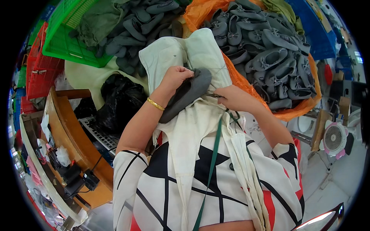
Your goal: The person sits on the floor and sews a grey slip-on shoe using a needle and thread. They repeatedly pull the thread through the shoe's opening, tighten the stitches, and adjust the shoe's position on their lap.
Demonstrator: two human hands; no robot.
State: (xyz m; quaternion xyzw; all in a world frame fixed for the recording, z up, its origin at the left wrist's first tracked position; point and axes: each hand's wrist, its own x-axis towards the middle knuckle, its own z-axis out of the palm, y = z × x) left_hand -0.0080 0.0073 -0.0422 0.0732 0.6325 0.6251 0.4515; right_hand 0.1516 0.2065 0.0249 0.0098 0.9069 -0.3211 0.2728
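Note:
A dark grey slip-on shoe (191,91) lies tilted across my lap on a pale cloth (163,54). My left hand (176,81) is closed in a pinch at the shoe's upper opening, near its toe; whatever small bit sits between the fingertips is too small to name. Just right of the shoe, my right hand (232,97) is wrapped around what look like scissors (212,95). Their dark tips point left against the shoe's side, and most of the tool is hidden by the fingers. A green strap (210,173) hangs down my front.
An orange bag (243,79) full of grey bow-trimmed shoes stands ahead right. More grey shoes (133,32) spill by a green crate (58,42) ahead left. A black plastic bag (121,98) and wooden table (73,131) are at left, a small fan (334,136) at right.

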